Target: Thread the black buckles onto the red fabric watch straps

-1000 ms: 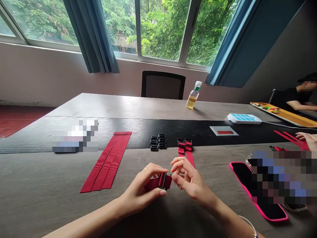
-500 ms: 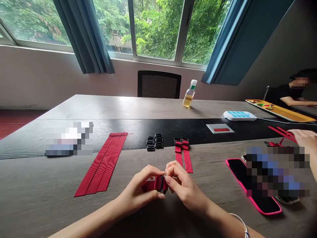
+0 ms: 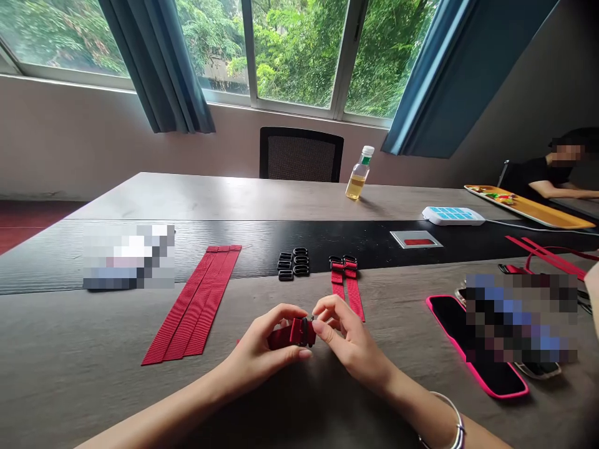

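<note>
Head view, near centre: the left hand (image 3: 257, 340) pinches a flat, red woven strap (image 3: 279, 338) with a black, narrow-framed buckle (image 3: 304, 332); the right hand (image 3: 345, 337) curls at its right end, pinch unclear. Slack left fingers could let the strap slip free.

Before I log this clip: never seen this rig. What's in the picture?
No machine: these are a person's bare hands, filmed by a camera worn on their head, looking forward and down.

The left hand holds a red strap with a black buckle on it. The right hand has its fingertips at the buckle end; whether they grip is unclear.

On the table lie flat straps at left, loose buckles mid-table, two buckled straps beside those, and a pink-edged phone at right. A bottle stands farther back.
</note>
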